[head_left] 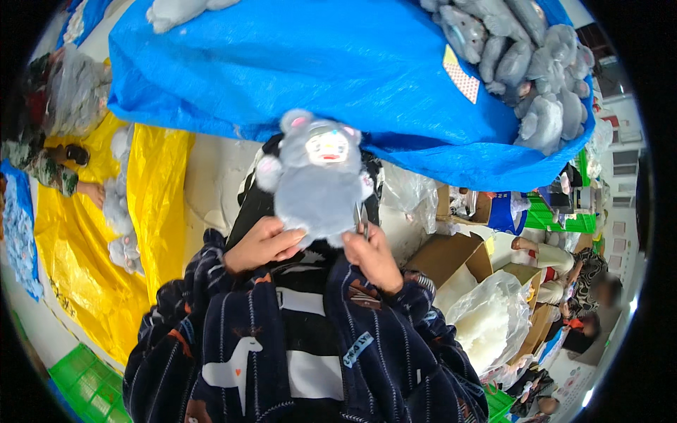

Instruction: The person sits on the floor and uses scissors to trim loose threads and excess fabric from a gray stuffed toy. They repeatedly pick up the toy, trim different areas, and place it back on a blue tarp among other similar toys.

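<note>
A grey plush bear (317, 194) with pink inner ears and a pale face patch lies face up over my lap, its head away from me. My left hand (264, 243) pinches the bear's lower left edge between thumb and fingers. In my right hand (374, 257) is a small pair of metal scissors or snips (361, 220), closed in my fist with the blades pointing up beside the bear's lower right side. Whether the blades touch the fur I cannot tell.
Ahead spreads a blue tarp (282, 70), with a heap of grey plush toys (543, 77) at its right. A yellow sheet (92, 240) with more plush lies left, where another person's hand (92, 192) rests. To the right are a cardboard box (451, 257) and a clear bag of white stuffing (486, 321).
</note>
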Tool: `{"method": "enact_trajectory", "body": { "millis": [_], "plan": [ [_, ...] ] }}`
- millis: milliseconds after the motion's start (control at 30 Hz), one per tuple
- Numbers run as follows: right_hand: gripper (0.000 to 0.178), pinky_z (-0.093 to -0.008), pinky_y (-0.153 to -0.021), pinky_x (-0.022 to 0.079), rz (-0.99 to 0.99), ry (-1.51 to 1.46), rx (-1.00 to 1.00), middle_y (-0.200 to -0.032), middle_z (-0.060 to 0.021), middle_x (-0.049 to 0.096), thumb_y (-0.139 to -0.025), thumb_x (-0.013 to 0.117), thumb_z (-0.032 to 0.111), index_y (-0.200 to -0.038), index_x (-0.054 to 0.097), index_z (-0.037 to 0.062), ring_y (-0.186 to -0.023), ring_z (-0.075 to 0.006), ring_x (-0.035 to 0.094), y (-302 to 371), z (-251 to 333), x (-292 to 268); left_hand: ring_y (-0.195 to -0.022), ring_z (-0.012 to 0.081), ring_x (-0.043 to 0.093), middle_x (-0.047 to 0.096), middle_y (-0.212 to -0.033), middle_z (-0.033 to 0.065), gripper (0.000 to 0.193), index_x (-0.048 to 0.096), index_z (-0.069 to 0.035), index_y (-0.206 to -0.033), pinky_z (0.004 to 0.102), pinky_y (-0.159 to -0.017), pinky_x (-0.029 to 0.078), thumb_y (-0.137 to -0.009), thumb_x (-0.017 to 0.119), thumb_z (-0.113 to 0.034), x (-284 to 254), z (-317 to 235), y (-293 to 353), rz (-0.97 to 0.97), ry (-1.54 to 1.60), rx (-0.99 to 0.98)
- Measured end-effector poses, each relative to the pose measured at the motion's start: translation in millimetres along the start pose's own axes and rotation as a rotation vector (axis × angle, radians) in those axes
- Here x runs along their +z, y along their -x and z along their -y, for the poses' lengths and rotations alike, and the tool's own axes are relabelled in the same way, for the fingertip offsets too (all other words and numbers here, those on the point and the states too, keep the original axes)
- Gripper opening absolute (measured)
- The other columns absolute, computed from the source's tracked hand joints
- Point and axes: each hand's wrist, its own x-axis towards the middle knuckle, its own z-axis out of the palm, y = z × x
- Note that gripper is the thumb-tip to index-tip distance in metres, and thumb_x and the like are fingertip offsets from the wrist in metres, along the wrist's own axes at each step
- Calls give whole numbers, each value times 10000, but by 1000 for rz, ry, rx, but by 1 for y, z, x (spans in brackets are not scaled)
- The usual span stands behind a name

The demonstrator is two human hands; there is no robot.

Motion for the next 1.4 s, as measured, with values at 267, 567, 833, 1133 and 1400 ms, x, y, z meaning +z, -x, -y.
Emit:
{"method": "enact_trajectory", "body": {
  "millis": [267,567,833,1133,1400],
  "plan": [
    [202,-304,-624,452,209,453,-367,-787,-132,623,-800,587,115,-938,563,-30,-683,-145,572,-19,36,35,-945,185,586,595,-1063,130,410,470,-43,-1212,327,-798,483,-904,502,-311,-5,23,12,-340,456,-80],
    [315,-366,-609,494,-1089,1453,-1039,-965,-100,567,-733,694,234,-979,568,83,-786,-292,593,-29,195,-77,-1176,311,450,347,-1381,173,592,332,-53,-1353,431,-991,350,-878,521,-352,-139,-65,125,-117,547,1003],
    [286,-413,-637,485,-1545,1648,-624,-923,-178,584,-733,618,211,-966,548,60,-763,-375,591,-6,216,-209,-797,89,466,518,-957,-15,349,447,-91,-1244,234,-728,378,-935,441,-253,-96,-17,36,-634,415,595],
    [268,-215,-580,428,-1081,136,-1229,-781,-2,533,-747,615,90,-996,538,25,-669,-89,500,50,198,-52,-959,188,544,562,-1090,122,332,462,-16,-1181,323,-786,460,-924,459,-226,-28,-49,-11,-336,-84,509],
    [185,-201,-605,393,-291,32,-378,-787,12,534,-775,579,72,-936,523,-1,-677,-54,466,-19,40,30,-987,151,553,580,-1102,88,356,503,3,-1193,282,-853,445,-879,569,-152,0,-32,1,-201,-4,273]
  ]
}}
